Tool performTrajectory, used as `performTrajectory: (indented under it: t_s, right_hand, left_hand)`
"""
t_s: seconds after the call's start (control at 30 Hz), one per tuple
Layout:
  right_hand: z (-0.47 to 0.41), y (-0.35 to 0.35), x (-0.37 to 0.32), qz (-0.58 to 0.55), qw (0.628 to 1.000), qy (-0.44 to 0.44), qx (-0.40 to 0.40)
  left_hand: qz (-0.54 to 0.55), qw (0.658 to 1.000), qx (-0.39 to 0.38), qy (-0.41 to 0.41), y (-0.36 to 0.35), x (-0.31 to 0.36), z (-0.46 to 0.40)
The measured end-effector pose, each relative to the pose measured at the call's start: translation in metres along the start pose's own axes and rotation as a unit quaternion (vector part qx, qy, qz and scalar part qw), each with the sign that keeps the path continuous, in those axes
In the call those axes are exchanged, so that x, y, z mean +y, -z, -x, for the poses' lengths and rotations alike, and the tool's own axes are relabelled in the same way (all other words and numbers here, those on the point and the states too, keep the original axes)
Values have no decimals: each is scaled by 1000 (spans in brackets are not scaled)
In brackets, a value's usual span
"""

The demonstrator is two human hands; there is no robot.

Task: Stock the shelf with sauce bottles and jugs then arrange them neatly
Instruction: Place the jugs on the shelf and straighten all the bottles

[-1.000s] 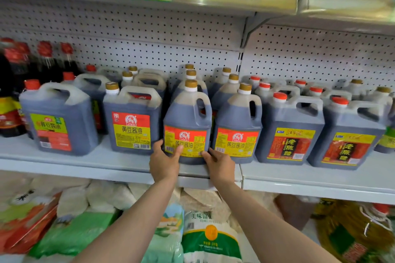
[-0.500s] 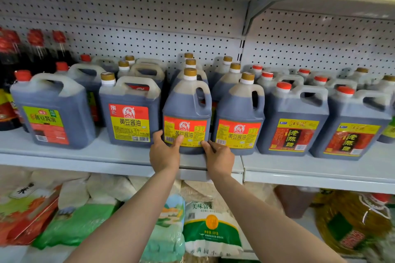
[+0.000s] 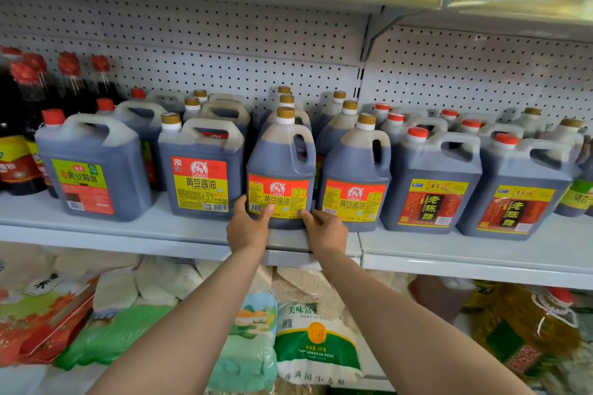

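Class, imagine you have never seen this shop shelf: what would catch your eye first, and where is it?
First, the two hands: the left hand and right hand hold the base of a gold-capped soy sauce jug at the shelf's front edge. Red-capped vinegar jugs line up to its right, with rice bags below.

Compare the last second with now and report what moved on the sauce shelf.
Nothing visibly moved. Both hands, left hand and right hand, keep holding the base of the gold-capped soy sauce jug at the shelf front. It remains upright between its neighbours; only the camera view shifted slightly.
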State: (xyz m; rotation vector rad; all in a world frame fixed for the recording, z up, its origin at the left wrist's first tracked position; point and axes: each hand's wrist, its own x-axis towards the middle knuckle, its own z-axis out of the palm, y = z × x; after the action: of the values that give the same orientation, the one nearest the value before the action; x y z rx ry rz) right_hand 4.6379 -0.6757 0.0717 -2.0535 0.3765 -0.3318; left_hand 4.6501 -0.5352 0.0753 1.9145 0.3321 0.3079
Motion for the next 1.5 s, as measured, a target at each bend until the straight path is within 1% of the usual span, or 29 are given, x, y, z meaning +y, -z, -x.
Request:
performTrajectory:
  t_s: [0.1,0.2,0.27,0.33,0.4,0.5,0.6,0.7,0.73,0.8,0.87,0.93,0.97,1.0,1.07,1.1,1.2,1.27,1.5]
  right_hand:
    - [2,6,-5,7,1000,2,-14]
    - [3,10,-13,26,999,25,17]
    - [5,17,-23,38,996,62,49]
    - [6,29,-40,19,991,109,75]
    - [5,47,-62,-21,984,151,87]
    - [-12,76,-99,-70,968,217,102]
    - [-48,101,-138,-64,960,255,96]
    - [-86,117,-175,31,962,268,50]
    - [-95,119,-187,68,962,263,19]
    - [-116,116,-205,111,965,229,-60]
    - [-142,105,-216,140,963,192,-126]
    - [-168,94,-219,195,950,176,-169]
    - [-179,90,-220,209,947,165,-182]
    - [-190,87,-221,198,949,153,-193]
    - [-213,84,-224,146,958,134,-208]
    - [-221,83,-227,139,957,133,-215]
    - [-246,77,-233,164,949,138,-232]
    - [-259,70,-234,161,948,133,-240]
    - [-278,48,-229,177,930,113,-302]
  left_hand:
    - [-4,1000,-3,-2,10,0,2]
    - [32,999,32,-21,23,15,5]
    - [59,995,56,-58,33,29,3]
    - [93,988,70,-98,44,47,-6]
    - [135,979,64,-139,55,66,-20]
    - [153,968,45,-192,69,97,-41]
    - [160,963,34,-213,76,128,-68]
    - [128,975,-24,-181,72,153,-99]
    - [108,979,-49,-163,69,160,-109]
    - [88,982,-126,-107,61,170,-123]
    - [101,972,-212,-32,52,180,-134]
    - [94,962,-256,18,44,187,-145]
    - [91,959,-266,31,40,191,-152]
    - [90,958,-270,37,38,195,-160]
    - [91,958,-269,34,36,203,-177]
    - [89,958,-270,28,36,206,-184]
    - [64,965,-253,6,35,212,-201]
    - [45,969,-244,0,30,213,-209]
    - [16,960,-277,31,11,211,-222]
